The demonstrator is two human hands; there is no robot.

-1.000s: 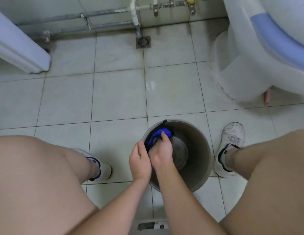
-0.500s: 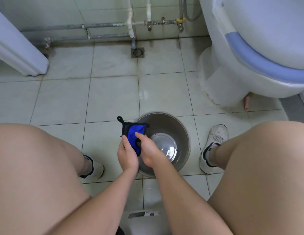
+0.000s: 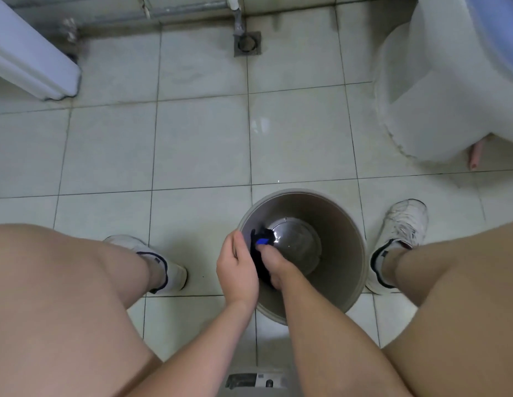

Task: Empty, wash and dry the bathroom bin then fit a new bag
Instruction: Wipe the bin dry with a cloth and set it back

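Wiping-dry step, seemingly: right hand (image 3: 274, 266) pressing blue-black cloth (image 3: 262, 242) against left inner wall of bin (image 3: 347, 224) on floor, left hand (image 3: 238, 266) curled at near-left rim; next, working cloth round remaining wall.

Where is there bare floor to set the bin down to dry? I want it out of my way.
Bare tiles lie beyond the bin, toward the floor drain and between the white panel and the toilet base. It is crowded near the bin: both shoes flank it, the left hand and right hand work the cloth inside.
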